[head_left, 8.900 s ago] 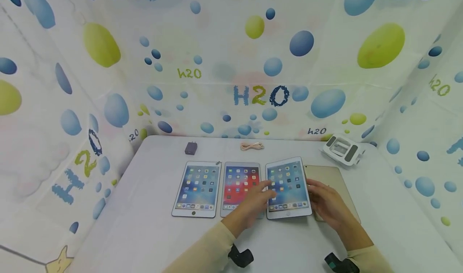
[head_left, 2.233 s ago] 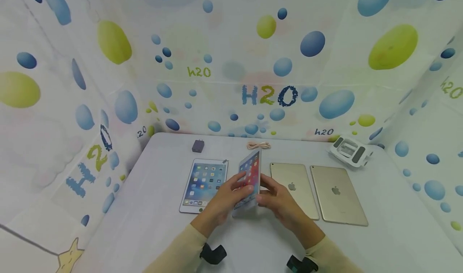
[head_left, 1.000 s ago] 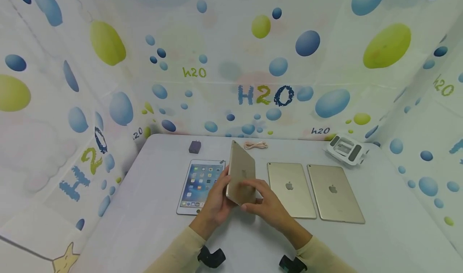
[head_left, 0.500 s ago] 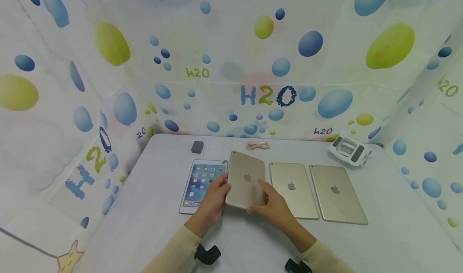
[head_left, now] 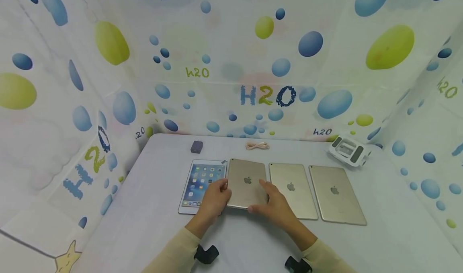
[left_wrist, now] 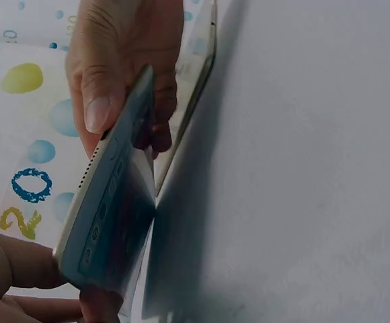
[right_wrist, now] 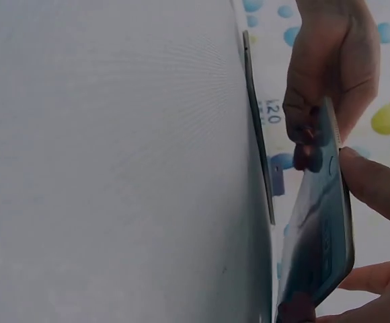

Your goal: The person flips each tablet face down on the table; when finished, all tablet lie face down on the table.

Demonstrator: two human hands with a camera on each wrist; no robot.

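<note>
A gold-backed tablet (head_left: 246, 186) is between both hands, its back facing up and its screen facing the table. My left hand (head_left: 212, 201) pinches its left edge, thumb on the back side. My right hand (head_left: 277, 209) grips the near right corner, with its thumb by the bottom edge. Both wrist views show the near edge of the tablet (left_wrist: 94, 208) tilted up off the white table, icons lit on its screen (right_wrist: 313, 235). Left of it lies a white-framed tablet (head_left: 199, 180), screen up, partly covered by my left hand.
Two more gold tablets lie back-up to the right, a nearer one (head_left: 293, 196) and an outer one (head_left: 341, 200). Along the back of the table (head_left: 144, 224) stand a dark charger block (head_left: 197, 146), a coiled cable (head_left: 257, 145) and a white-grey plastic device (head_left: 348, 151).
Both hands have turned the middle tablet over from screen side to back and lowered it towards the table. Earlier, the tablet to its right was also turned from screen-up to back-up.
</note>
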